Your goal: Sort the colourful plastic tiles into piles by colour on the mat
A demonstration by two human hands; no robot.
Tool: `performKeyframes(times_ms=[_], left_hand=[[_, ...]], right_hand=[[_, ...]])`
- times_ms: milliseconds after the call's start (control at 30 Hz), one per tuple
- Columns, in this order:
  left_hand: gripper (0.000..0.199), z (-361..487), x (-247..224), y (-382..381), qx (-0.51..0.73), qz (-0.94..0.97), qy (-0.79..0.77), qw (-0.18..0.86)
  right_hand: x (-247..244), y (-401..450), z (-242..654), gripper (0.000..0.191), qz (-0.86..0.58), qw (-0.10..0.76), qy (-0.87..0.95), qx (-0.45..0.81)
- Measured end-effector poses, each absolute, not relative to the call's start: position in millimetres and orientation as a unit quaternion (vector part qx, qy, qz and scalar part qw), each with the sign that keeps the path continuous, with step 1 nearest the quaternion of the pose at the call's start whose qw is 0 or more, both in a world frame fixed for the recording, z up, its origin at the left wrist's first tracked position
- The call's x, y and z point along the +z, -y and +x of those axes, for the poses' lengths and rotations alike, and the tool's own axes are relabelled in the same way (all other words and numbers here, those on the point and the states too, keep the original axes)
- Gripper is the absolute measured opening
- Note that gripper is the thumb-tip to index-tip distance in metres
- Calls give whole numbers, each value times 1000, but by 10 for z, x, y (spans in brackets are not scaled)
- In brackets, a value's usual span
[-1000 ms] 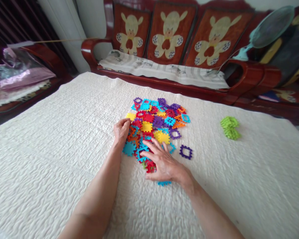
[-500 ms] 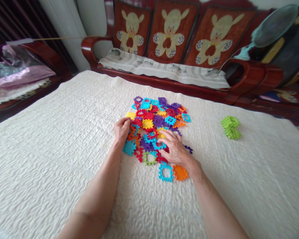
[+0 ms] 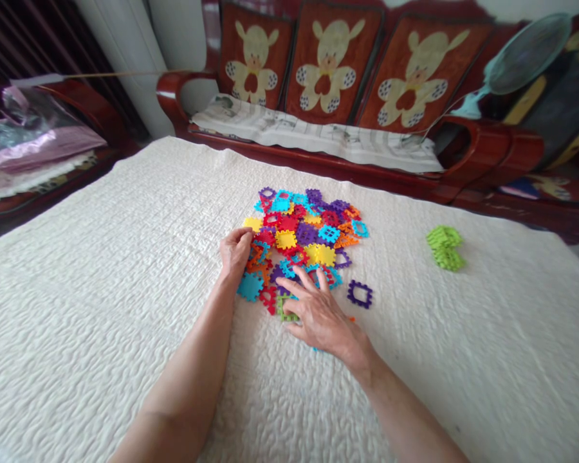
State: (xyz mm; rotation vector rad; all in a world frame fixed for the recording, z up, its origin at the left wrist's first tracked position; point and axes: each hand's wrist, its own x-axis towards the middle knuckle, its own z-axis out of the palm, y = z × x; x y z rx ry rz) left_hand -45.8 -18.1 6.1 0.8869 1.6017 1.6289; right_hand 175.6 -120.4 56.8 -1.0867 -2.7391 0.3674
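A loose pile of colourful plastic interlocking tiles (image 3: 289, 224) with notched edges lies before me, some solid and some open frames. My left hand (image 3: 236, 249) rests at the pile's left edge, thumb and fingers closed together beside a yellow tile (image 3: 253, 224); whether something is between them is hidden. Below it lies a solid blue tile (image 3: 249, 287). My right hand (image 3: 317, 313) is spread over the near side of the pile, its fingers at a green frame tile (image 3: 285, 310) that it partly covers. To its right lies a purple frame tile (image 3: 359, 294).
A stack of green tiles (image 3: 444, 247) stands apart at the right on the white quilted cover (image 3: 125, 257). Beyond the cover's far edge is a wooden sofa (image 3: 174, 103) with bear-patterned cushions (image 3: 329, 61). A fan (image 3: 528, 54) stands at the back right.
My right hand has moved left and towards me, from the yellow and blue tiles to the green frame tile. The purple frame shows fully now. My left hand has stayed in place.
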Motion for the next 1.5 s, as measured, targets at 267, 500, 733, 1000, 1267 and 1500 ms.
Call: performKeyframes(times_ms=[267,500,733,1000,1267,1500], left_hand=[[38,-437,54,160,630,336,-613,340],[29,-340,184,271,609,506,-561,240],[34,-188,391,378,511,673,-448,291],[44,-114,386,428,429,690,-456,364],[26,-159,257,351,448,666,-481,352],[31,-213,302,387,520,600,-521,313]], right_hand=[[622,1083,1824,8,-370,116,898,207],[603,768,2037,29,-459,380,704,385],[515,716,2020,43,-505,477,557,455],[517,738,1957,42,-511,497,534,454],[602,767,1989,42,-509,530,553,392],[447,485,2490,40,-589,563,561,151]])
